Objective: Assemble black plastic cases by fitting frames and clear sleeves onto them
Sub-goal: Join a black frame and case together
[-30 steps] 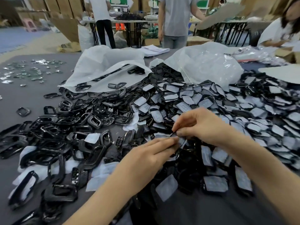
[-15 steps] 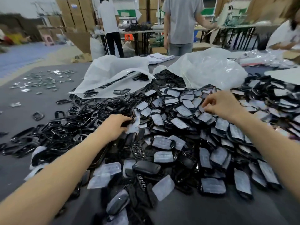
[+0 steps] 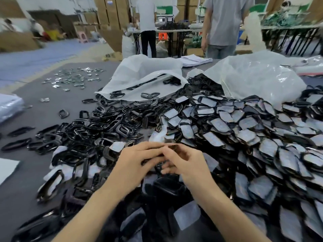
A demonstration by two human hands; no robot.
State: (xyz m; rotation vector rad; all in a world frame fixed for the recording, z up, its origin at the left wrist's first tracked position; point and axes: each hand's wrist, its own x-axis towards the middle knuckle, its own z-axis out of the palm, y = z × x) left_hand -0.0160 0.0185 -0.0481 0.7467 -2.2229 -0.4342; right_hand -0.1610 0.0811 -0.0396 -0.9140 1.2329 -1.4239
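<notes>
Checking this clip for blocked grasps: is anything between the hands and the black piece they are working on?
Nothing visible does. The left hand and right hand meet above the near edge of the heap, fingers curled round a dark piece held between them. Blur hides which part it is.

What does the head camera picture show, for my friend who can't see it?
The left hand and right hand pinch a small black part together above a grey table. Black frames are heaped to the left, film-covered cases to the right.
</notes>
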